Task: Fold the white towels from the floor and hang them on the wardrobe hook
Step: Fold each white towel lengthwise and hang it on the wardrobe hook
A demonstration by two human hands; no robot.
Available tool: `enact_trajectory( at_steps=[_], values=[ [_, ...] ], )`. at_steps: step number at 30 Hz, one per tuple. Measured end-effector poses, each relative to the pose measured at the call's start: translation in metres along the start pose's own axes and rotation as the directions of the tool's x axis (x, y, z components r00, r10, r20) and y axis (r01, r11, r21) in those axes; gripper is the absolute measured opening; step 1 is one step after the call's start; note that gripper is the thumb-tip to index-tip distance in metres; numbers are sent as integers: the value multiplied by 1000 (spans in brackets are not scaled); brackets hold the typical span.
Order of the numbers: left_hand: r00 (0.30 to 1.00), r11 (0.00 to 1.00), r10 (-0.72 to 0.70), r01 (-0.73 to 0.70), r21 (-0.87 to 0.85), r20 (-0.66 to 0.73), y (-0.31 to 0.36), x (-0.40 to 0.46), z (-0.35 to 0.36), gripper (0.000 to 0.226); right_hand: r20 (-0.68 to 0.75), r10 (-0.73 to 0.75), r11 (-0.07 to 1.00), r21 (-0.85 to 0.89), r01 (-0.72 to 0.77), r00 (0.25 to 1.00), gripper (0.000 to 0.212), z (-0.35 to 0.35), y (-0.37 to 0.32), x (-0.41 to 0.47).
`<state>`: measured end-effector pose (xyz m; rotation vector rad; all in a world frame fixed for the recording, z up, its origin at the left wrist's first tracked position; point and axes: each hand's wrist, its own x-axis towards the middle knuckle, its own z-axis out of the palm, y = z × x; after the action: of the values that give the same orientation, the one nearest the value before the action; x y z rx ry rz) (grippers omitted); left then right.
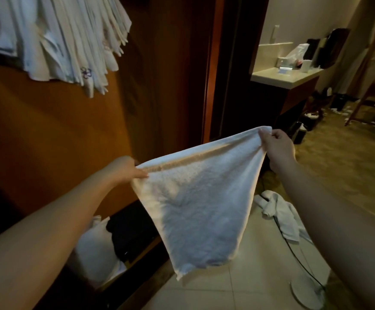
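I have one white towel (195, 204) stretched in the air in front of me, well off the floor, its top edge pulled taut between my two hands and the rest hanging down to a loose lower corner. My left hand (126, 170) pinches the left top corner with the thumb laid over the hem, and my right hand (277, 145) is closed on the right top corner, the cloth bunched in my fingers; both grips are firm on the towel. It hangs as what looks like a single open layer, so I judge the folding of this one has barely begun: the corners have yet to be brought together, and only then can it go up. Above and to my left, a thick bunch of white hanging towels (70, 39) already drapes against the wooden wardrobe (48, 121), which suggests a good share of the work is done, though the hook itself is hidden behind them. On the tiled floor (244, 285) just below my right forearm lies a crumpled towel (280, 211), so at least that one is left after this. Whether more lie out of view I cannot tell.
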<state>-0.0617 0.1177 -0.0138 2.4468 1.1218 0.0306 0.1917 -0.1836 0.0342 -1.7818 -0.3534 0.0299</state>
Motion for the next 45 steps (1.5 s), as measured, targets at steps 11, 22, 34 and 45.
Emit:
enact_trajectory(
  at_steps=[11,22,34,45],
  values=[
    [995,203,75,-81,-976,-67,-29,-63,-22,41,108,-10,995,99,-1,994,30,-1,-6,-11],
    [922,-40,-372,96,-995,104,-33,-94,50,36,388,462,760,290,-582,797,37,40,51,-56],
    [894,473,-332,-120,-873,-302,47,-184,95,30,469,366,750,362,-554,803,34,79,38,-184],
    [921,564,-47,-295,-771,-387,88,-200,97,22,359,-84,983,183,18,930,27,86,21,-223]
  ],
)
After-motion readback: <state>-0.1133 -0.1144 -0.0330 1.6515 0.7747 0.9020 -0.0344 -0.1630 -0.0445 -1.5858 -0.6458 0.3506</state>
